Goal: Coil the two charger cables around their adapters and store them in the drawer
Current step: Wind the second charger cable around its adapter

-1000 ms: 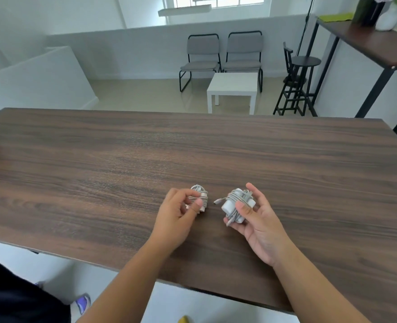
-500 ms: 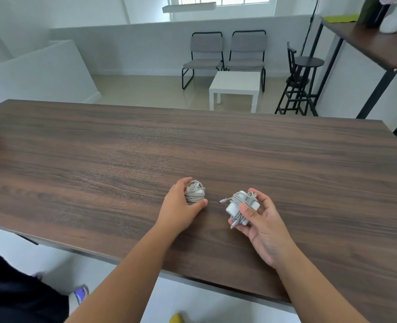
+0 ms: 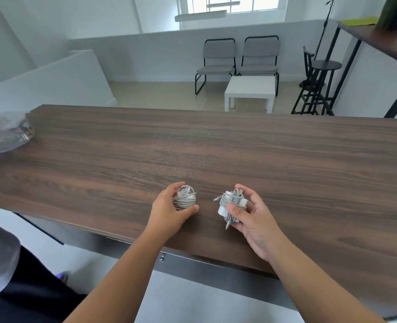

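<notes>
Fingers (image 3: 181,186) grip both coiled chargers (image 3: 185,198) near table (image 3: 216,148) front edge.

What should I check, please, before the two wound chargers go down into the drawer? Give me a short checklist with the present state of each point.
1. Left hand grips the smaller charger bundle: ok, thumb and fingers curl round it.
2. Right hand holds the larger charger bundle: ok.
3. Cable on the smaller bundle fully wound: ok, no loose end shows.
4. Cable on the larger bundle fully wound: not ok, short ends stick out at its left and below it.
5. Drawer under the table edge open: not ok, its front looks closed.
6. A hand free to pull the drawer: not ok, both are full.
</notes>
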`<state>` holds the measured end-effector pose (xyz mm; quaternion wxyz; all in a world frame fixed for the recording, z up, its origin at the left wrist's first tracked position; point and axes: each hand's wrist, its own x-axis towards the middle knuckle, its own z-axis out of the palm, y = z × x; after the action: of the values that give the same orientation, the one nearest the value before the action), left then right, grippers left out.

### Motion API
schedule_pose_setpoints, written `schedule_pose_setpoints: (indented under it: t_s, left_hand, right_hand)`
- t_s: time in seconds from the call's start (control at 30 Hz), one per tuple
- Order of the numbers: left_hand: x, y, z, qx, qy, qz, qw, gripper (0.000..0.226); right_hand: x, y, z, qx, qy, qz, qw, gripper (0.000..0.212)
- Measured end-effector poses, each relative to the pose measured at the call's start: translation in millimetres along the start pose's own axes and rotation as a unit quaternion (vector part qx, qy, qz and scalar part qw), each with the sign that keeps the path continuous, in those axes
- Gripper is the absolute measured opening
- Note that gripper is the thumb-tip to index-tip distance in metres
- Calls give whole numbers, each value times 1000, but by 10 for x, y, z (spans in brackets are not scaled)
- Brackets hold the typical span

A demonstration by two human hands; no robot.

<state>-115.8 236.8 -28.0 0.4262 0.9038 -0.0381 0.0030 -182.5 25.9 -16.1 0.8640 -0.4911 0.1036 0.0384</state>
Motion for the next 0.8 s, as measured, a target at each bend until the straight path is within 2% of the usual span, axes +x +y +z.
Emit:
schedule_pose_setpoints:
  t_s: [0.3,0.4,0.5,0.6,0.8]
  left_hand:
    - [224,-831,-924,-19,-32,11,999,66]
    - [314,-1039,-1103,-43,-36,15,998,68]
    - [377,-1149,-1205,-73,-40,17,996,72]
    - [424,-1212,-1236,-93,-53,14,994,76]
    - [434,-1259,-1298,-104,-89,8,991,79]
  right_hand:
    - [451,922,1266,-70,96,-53,991,54]
    - [603,1164,1579,-141,120,-92,978,52]
    - [630,1254,1823,-248,151,-110,951,54]
    - [603,1246,1970,-331,178,-100,921,54]
    - [660,1205,2018,-420,184,-39,888,66]
